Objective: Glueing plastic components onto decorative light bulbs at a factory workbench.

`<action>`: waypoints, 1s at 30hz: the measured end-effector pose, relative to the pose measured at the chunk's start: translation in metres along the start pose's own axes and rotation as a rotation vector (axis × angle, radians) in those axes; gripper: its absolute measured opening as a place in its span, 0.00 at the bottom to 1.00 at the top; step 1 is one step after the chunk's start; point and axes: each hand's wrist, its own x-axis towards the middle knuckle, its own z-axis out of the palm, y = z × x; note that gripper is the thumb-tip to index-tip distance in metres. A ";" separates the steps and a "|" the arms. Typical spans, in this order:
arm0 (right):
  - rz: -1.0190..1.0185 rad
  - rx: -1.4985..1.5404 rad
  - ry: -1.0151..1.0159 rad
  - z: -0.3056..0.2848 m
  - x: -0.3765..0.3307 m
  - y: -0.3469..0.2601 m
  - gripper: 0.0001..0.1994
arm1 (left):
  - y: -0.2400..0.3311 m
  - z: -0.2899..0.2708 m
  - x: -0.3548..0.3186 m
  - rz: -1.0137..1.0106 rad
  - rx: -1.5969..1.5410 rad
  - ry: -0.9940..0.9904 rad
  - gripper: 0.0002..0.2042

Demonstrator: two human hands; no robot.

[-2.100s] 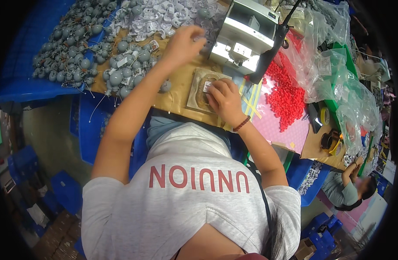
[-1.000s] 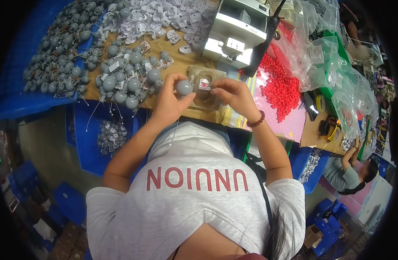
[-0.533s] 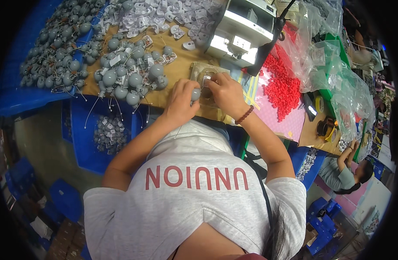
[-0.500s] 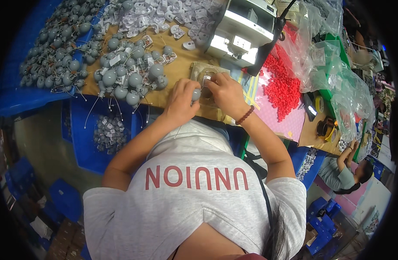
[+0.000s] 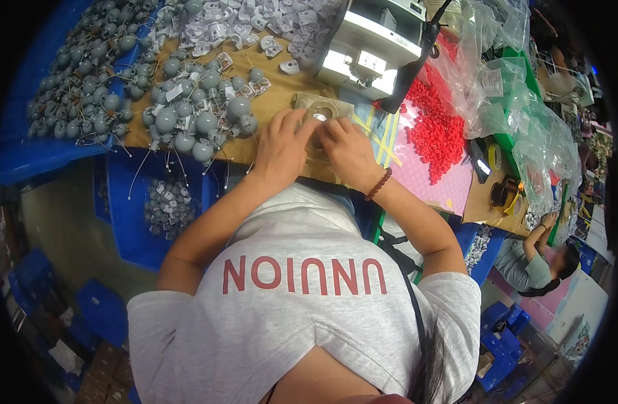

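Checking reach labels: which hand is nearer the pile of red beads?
Right. The right hand is on the tan fixture block, just left of the red beads. The left hand lies farther left, with the right hand between it and the beads.

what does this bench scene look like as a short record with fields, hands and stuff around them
left hand: left hand lies on the tan fixture block, fingers bent over its near edge
right hand: right hand presses beside it on the same block; what either grip holds is hidden
wrist: dark red bead bracelet on the right wrist
left of hands: grey round parts with thin wires heaped on the brown bench top
far side: white machine
right of hands: red small pieces on a pink sheet
far right: another person, seated
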 end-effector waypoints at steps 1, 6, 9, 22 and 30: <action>0.009 0.064 0.039 0.001 -0.001 0.002 0.18 | 0.001 0.005 0.000 0.017 0.028 -0.021 0.26; 0.310 0.594 0.205 -0.003 -0.026 0.034 0.18 | 0.002 0.017 0.001 0.083 0.114 -0.055 0.22; 0.413 0.615 0.236 -0.015 -0.042 0.056 0.19 | -0.001 0.018 0.002 0.100 0.124 -0.058 0.19; 0.522 0.773 0.586 0.035 -0.023 0.048 0.15 | -0.006 0.014 0.005 0.109 -0.005 -0.075 0.21; 0.551 2.086 0.424 0.016 0.003 0.044 0.13 | -0.008 0.016 0.005 0.136 0.013 -0.007 0.14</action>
